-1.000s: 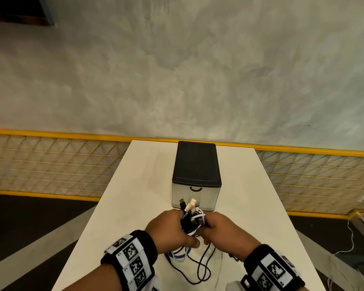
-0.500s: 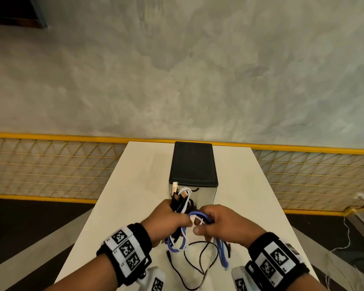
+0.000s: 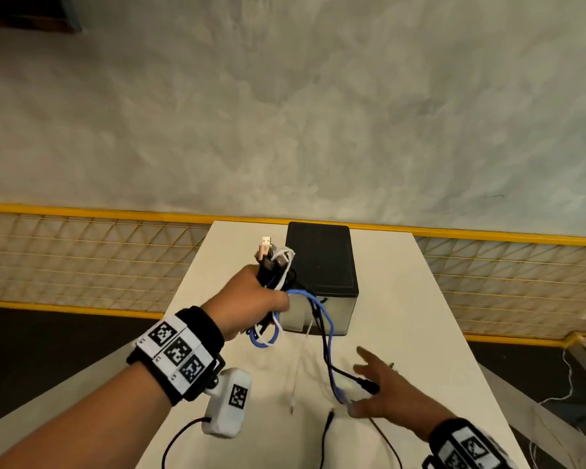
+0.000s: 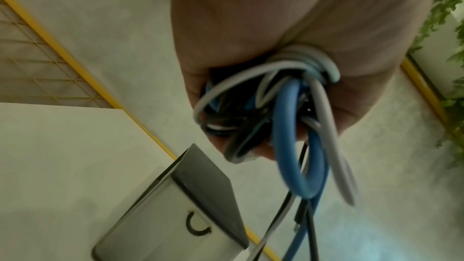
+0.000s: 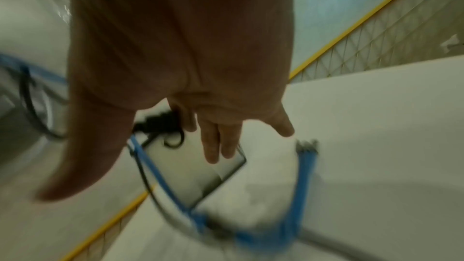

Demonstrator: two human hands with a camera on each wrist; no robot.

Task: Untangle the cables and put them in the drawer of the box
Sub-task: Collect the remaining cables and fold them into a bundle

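My left hand (image 3: pixel 251 299) grips a tangled bundle of cables (image 3: pixel 275 265) in black, white and blue, held up beside the box's left front corner. Plugs stick out above the fist. In the left wrist view the fingers wrap the cable bundle (image 4: pixel 276 106). A blue cable (image 3: pixel 330 330) and a black one hang from the bundle down to the table. My right hand (image 3: pixel 369 387) hovers low, open with fingers spread, over the cable ends. The box (image 3: pixel 322 262) has a black top and a shut grey drawer (image 4: pixel 175 215) with a ring handle (image 4: pixel 198 227).
The white table (image 3: pixel 420 333) is narrow, its edges close on both sides. A yellow mesh fence (image 3: pixel 82 258) runs behind it. A thin white cable (image 3: pixel 298 367) dangles in front of the box. Loose black cable ends (image 3: pixel 325 431) lie near the front edge.
My left hand has lifted the bundle up and to the left. My right hand has let go of the blue cable, dropped toward the table on the right and opened.
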